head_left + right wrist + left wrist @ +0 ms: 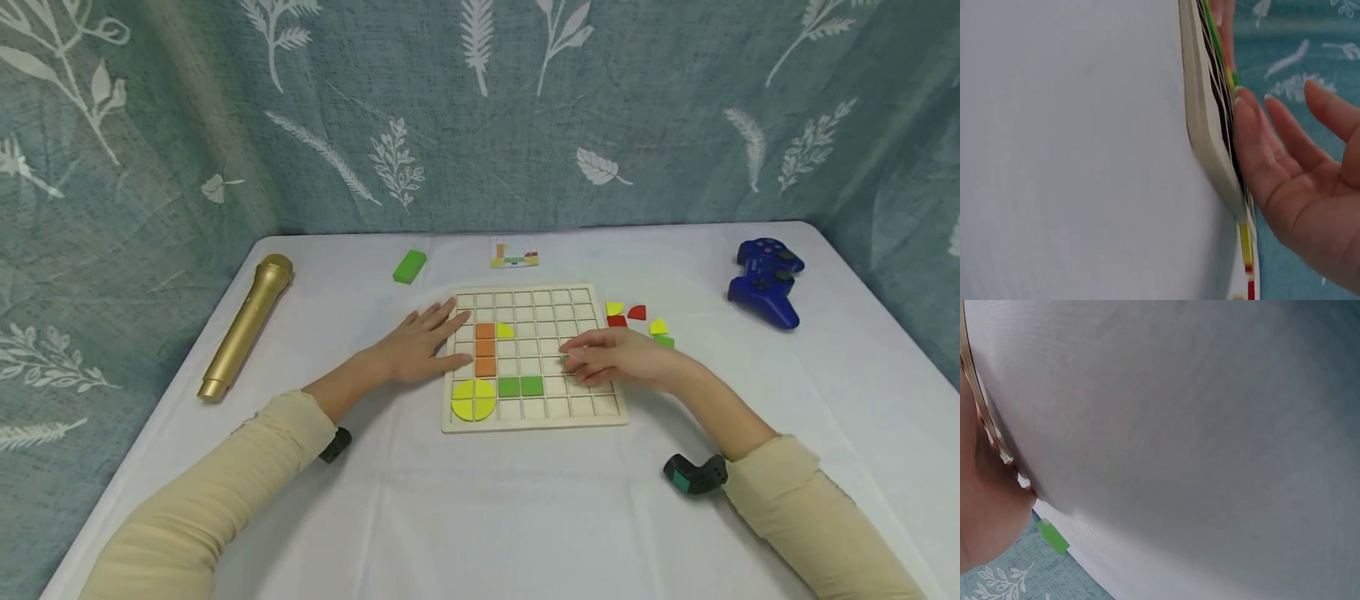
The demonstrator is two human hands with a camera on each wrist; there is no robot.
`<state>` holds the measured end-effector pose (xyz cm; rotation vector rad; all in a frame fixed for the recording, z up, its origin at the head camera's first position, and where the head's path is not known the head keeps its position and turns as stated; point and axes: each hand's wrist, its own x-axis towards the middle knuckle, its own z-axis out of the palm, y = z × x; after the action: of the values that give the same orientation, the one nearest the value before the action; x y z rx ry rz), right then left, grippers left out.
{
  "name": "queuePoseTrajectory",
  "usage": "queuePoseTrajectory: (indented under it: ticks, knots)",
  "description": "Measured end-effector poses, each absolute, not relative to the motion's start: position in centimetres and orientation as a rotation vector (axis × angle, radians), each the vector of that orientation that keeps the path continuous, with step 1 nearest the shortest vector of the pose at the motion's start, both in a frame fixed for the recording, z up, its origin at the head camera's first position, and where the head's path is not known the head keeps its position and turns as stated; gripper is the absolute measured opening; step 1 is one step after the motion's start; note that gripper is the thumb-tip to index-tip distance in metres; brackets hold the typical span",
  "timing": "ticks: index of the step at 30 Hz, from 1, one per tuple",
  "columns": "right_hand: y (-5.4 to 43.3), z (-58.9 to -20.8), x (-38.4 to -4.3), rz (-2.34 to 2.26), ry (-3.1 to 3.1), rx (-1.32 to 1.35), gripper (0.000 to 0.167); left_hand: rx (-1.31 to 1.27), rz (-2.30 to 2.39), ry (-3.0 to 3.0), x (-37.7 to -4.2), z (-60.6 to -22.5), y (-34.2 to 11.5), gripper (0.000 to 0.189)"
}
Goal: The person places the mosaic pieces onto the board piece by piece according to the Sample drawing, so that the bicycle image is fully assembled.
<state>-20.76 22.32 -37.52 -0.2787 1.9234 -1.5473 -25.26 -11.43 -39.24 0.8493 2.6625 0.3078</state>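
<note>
A pale wooden grid board (534, 423) lies flat in the head view. My left hand (415, 343) rests on its left edge with fingers spread. Over the right part of the board is my right hand (621, 358), fingers loosely bent and fingertips right at the grid; no piece shows between them in the right wrist view. Orange squares (485, 349) form a column in the grid, with a yellow quarter-circle piece (505, 331) beside the top. Yellow quarters make a circle (465, 408) at lower left. Two green squares (532, 386) sit to its right.
Loose yellow, red (637, 312) and green pieces (663, 341) lie right of the board. Behind it are a patterned card (513, 262) and a green block (409, 267). A gold microphone (247, 327) lies at left, a blue game controller (766, 283) at right.
</note>
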Motion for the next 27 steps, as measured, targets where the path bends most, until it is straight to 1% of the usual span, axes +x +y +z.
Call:
queuePoseTrajectory:
  ticks: [8,16,21,24,27]
  knots:
    - [26.5,-35.6,-21.7,-1.525,2.015,-0.216,0.056,0.879,0.317,2.669,-25.1,-39.2,-11.4,0.079]
    - [30.1,-34.7,-22.5,-1.576,2.055,-0.101,0.059,0.878,0.311,2.668,-25.2,-39.0,-11.3,0.078]
    - [31.9,-35.0,-22.8,-1.584,2.086,-0.049,0.057,0.878,0.303,2.666,-25.2,-39.2,-11.4,0.078]
    - [32.6,-35.2,-23.0,-1.582,2.104,-0.025,0.054,0.871,0.298,2.669,-25.2,-39.3,-11.5,0.078]
    - [32.9,-35.4,-23.0,-1.541,2.141,-0.018,0.054,0.861,0.293,2.672,-25.2,-39.4,-11.5,0.078]
